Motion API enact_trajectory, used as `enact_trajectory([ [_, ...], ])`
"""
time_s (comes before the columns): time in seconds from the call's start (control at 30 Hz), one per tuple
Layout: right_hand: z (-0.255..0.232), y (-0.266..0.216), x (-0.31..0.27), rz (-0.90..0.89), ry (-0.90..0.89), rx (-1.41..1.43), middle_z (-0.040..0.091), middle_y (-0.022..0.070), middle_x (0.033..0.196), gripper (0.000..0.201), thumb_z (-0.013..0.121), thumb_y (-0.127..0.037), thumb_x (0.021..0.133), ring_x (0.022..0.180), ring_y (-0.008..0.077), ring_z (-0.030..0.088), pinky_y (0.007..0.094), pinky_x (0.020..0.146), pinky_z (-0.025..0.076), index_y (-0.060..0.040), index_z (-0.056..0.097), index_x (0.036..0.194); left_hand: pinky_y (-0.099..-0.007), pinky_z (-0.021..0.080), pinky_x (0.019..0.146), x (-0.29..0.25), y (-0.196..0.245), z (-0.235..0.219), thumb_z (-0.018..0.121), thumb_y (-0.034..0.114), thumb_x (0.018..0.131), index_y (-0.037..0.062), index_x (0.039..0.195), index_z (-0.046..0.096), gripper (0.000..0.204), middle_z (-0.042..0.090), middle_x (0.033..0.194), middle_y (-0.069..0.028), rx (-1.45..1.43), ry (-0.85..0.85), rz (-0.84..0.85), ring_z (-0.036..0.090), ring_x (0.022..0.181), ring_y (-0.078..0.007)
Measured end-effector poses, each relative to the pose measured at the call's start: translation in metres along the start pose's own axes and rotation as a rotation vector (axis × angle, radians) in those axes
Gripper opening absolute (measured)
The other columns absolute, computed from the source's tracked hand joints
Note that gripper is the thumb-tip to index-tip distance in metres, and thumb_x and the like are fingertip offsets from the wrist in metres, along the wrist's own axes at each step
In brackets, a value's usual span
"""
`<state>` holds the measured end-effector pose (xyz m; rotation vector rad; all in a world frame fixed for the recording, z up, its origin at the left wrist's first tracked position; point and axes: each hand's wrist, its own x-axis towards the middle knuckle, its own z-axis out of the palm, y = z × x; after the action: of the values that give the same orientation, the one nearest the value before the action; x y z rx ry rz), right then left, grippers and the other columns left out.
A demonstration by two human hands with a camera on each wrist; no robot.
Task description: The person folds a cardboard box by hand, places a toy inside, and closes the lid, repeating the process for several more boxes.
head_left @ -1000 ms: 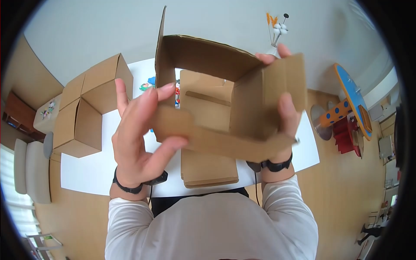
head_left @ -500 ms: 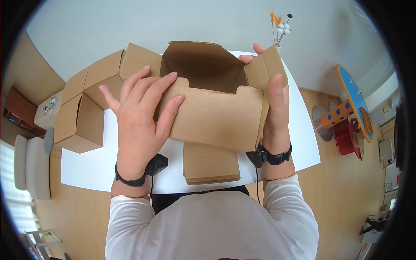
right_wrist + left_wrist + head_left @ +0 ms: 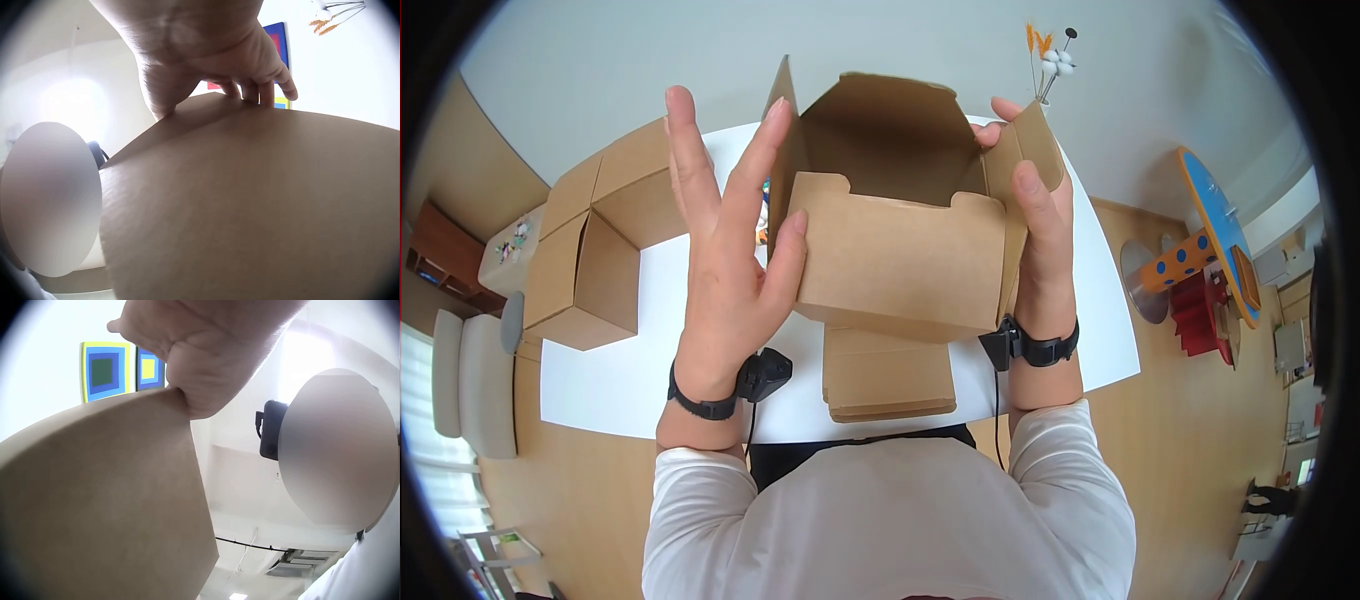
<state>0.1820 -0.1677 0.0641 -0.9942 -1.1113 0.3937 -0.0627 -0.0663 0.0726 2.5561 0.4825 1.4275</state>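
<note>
Held up over the table is a cardboard box (image 3: 900, 255) with its top open and its flaps standing up. My right hand (image 3: 1040, 240) grips its right side, thumb in front of the side flap (image 3: 1022, 150) and fingers behind; the right wrist view shows those fingers reaching over the cardboard (image 3: 250, 187). At the left, my left hand (image 3: 735, 250) has its fingers stretched upward, its thumb against the box's front left corner. In the left wrist view the heel of that hand (image 3: 212, 356) lies against the box wall (image 3: 112, 506).
Flat folded cardboard (image 3: 890, 375) lies stacked on the white table (image 3: 670, 370) below the box. Several closed cardboard boxes (image 3: 605, 280) stand together at the left. Small colourful items (image 3: 762, 215) peek out behind my left hand. A vase with dried flowers (image 3: 1048, 75) stands at the back right.
The box has tipped so its notched front panel now faces me. My left hand has come off the left flap, its fingers now straightened upward; my right hand keeps its hold.
</note>
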Motion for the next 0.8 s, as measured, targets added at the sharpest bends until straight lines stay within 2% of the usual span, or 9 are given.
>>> enact_trajectory([
  [0.03, -0.001, -0.001, 0.0, -0.002, -0.017, -0.017, 0.061, 0.0067, 0.113, 0.083, 0.078, -0.05, 0.078, 0.107, 0.017, 0.056, 0.0301, 0.093, 0.044, 0.0027, 0.05, 0.135, -0.0472, 0.027, 0.115, 0.0, 0.002, -0.001, 0.057, -0.004, 0.084, 0.0105, 0.153, 0.032, 0.075, -0.003, 0.161, -0.0275, 0.047, 0.002, 0.024, 0.008, 0.15, -0.0437],
  [0.13, -0.001, 0.0, 0.0, 0.022, -0.1, -0.139, 0.061, 0.0061, 0.112, 0.078, 0.079, -0.044, 0.08, 0.108, 0.0183, 0.057, 0.0308, 0.094, 0.044, 0.0018, 0.05, 0.136, -0.0473, 0.028, 0.115, -0.005, -0.003, 0.014, 0.054, -0.005, 0.086, 0.0101, 0.157, 0.017, 0.082, 0.005, 0.161, -0.0274, -0.109, -0.031, -0.063, 0.015, 0.149, -0.0431],
  [0.23, 0.001, 0.001, 0.001, 0.066, -0.084, -0.154, 0.062, 0.0058, 0.113, 0.076, 0.078, -0.04, 0.082, 0.11, 0.0193, 0.057, 0.0317, 0.093, 0.046, 0.0021, 0.049, 0.138, -0.0466, 0.028, 0.116, -0.007, -0.011, 0.026, 0.051, -0.005, 0.087, 0.0102, 0.158, 0.003, 0.087, 0.015, 0.159, -0.0283, -0.201, -0.166, -0.099, 0.025, 0.146, -0.0424],
  [0.33, -0.007, 0.005, 0.004, 0.067, -0.103, -0.254, 0.062, 0.0074, 0.115, 0.077, 0.078, -0.041, 0.083, 0.113, 0.0201, 0.056, 0.0346, 0.098, 0.044, 0.0015, 0.047, 0.14, -0.0457, 0.03, 0.115, -0.004, -0.005, 0.031, 0.05, -0.003, 0.09, 0.0085, 0.157, 0.017, 0.076, 0.029, 0.156, -0.0246, -0.398, -0.149, -0.102, 0.033, 0.142, -0.0413],
  [0.43, -0.012, 0.01, 0.005, 0.017, -0.144, -0.32, 0.063, 0.009, 0.117, 0.077, 0.075, -0.043, 0.085, 0.117, 0.0197, 0.054, 0.0368, 0.104, 0.039, 0.0011, 0.046, 0.141, -0.0425, 0.026, 0.117, -0.007, -0.011, 0.024, 0.053, 0.003, 0.093, 0.0051, 0.148, 0.04, 0.057, 0.041, 0.153, -0.0158, -0.212, -0.428, -0.008, 0.03, 0.145, -0.0382],
  [0.53, -0.02, 0.017, 0.006, -0.009, -0.203, -0.197, 0.065, 0.0087, 0.114, 0.072, 0.069, -0.043, 0.09, 0.12, 0.0206, 0.053, 0.0382, 0.108, 0.035, -0.0017, 0.044, 0.143, -0.0424, 0.028, 0.116, -0.008, -0.005, 0.025, 0.056, 0.007, 0.093, 0.0045, 0.139, 0.053, 0.046, 0.047, 0.149, -0.0133, -0.224, -0.528, -0.056, 0.031, 0.144, -0.0385],
  [0.67, -0.017, 0.015, 0.009, 0.11, -0.149, -0.084, 0.067, 0.0086, 0.113, 0.054, 0.063, -0.038, 0.095, 0.121, 0.0232, 0.054, 0.0386, 0.106, 0.038, -0.0036, 0.054, 0.135, -0.0425, 0.03, 0.115, -0.01, -0.005, 0.027, 0.058, 0.01, 0.093, 0.0032, 0.137, 0.054, 0.045, 0.047, 0.148, -0.0137, -0.193, -0.542, -0.032, 0.031, 0.144, -0.0383],
  [0.73, -0.015, 0.018, 0.009, 0.145, -0.144, -0.122, 0.068, 0.0095, 0.116, 0.044, 0.064, -0.032, 0.095, 0.124, 0.0251, 0.053, 0.039, 0.107, 0.038, -0.0047, 0.061, 0.129, -0.0424, 0.031, 0.114, -0.01, -0.004, 0.026, 0.058, 0.01, 0.093, 0.003, 0.138, 0.053, 0.045, 0.047, 0.148, -0.0137, -0.194, -0.55, -0.021, 0.032, 0.144, -0.0384],
  [0.8, -0.018, 0.026, 0.01, 0.036, -0.176, -0.326, 0.067, 0.0103, 0.12, 0.038, 0.068, -0.028, 0.092, 0.128, 0.0264, 0.051, 0.0396, 0.109, 0.037, -0.0049, 0.065, 0.122, -0.0424, 0.031, 0.114, -0.009, -0.001, 0.028, 0.059, 0.011, 0.093, 0.0031, 0.137, 0.054, 0.046, 0.048, 0.148, -0.0139, -0.196, -0.549, -0.02, 0.032, 0.144, -0.0382],
])
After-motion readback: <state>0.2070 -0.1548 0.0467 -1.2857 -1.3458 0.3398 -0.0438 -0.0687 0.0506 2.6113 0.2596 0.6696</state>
